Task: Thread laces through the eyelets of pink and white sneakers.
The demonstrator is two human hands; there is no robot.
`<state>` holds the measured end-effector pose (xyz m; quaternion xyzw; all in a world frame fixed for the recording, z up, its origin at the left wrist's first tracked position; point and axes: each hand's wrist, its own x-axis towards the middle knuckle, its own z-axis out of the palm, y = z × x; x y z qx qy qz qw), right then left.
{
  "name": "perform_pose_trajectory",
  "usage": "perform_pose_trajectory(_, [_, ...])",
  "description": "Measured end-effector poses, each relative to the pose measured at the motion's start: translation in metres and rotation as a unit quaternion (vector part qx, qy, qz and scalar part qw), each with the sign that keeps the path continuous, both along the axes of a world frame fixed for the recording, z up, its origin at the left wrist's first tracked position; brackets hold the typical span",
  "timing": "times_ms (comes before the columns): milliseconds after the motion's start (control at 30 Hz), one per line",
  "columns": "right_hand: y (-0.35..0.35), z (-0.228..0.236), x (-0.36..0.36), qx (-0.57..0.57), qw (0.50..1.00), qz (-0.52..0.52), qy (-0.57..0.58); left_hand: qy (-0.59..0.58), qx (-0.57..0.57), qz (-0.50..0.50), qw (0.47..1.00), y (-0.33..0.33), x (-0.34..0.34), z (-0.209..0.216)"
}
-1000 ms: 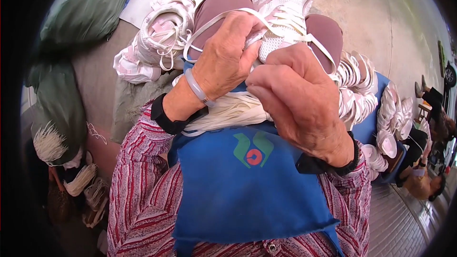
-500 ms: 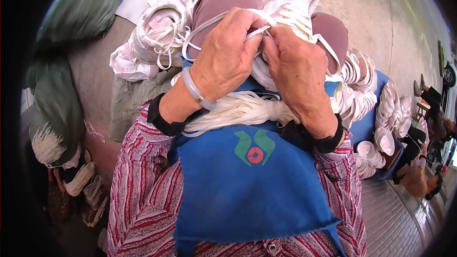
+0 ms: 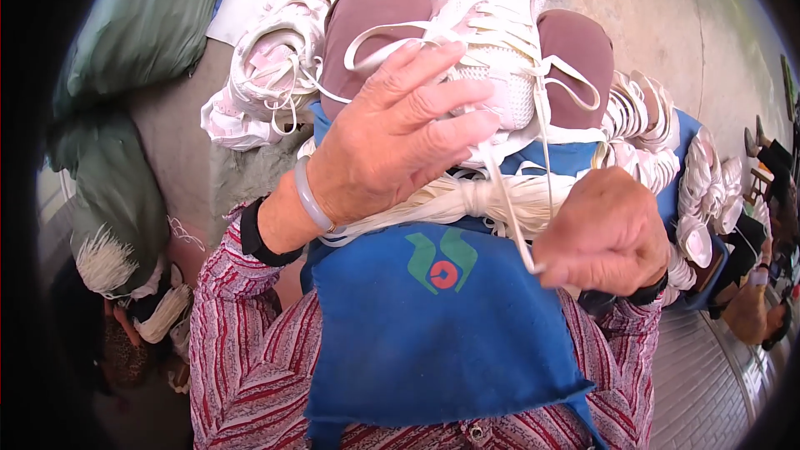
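A white-and-pink sneaker (image 3: 504, 33) rests between my knees with its toe pointing away from me. White laces criss-cross its front, and loose loops hang at both sides. My left hand (image 3: 408, 121) lies over the near part of the sneaker, fingers stretched out and slightly apart, thumb hidden. From beneath those fingers a white shoelace (image 3: 508, 204) runs taut down to my right hand (image 3: 604, 233), which is closed on its end and slightly blurred. Under both hands, a tied bundle of cream shoelaces (image 3: 450, 204) lies across my blue apron (image 3: 442, 333).
More white-and-pink sneakers (image 3: 271, 75) are piled left of my knee. Stacked shoe parts (image 3: 642, 117) stand at the right. Dark green sacks (image 3: 137, 25) lie at far left, near a bunch of white laces (image 3: 106, 262). Another person (image 3: 754, 308) sits at far right.
My hands were together, pinching the lace above the sneaker. Now they are apart: the right has pulled down and right with a lace end, and the left has opened over the sneaker.
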<state>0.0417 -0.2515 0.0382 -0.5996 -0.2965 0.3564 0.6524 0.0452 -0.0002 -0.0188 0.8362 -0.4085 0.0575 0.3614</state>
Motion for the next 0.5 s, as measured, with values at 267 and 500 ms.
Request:
perform_pose_trajectory(267, [-0.014,-0.002,0.003,0.032,0.994,0.101,-0.031,0.353,-0.122,-0.126,0.919,-0.033,-0.02,0.014])
perform_pose_trajectory(500, [-0.04,0.013,-0.006,0.015,0.999,-0.03,0.011,0.409,-0.208,-0.198,0.866,-0.078,-0.014,0.031])
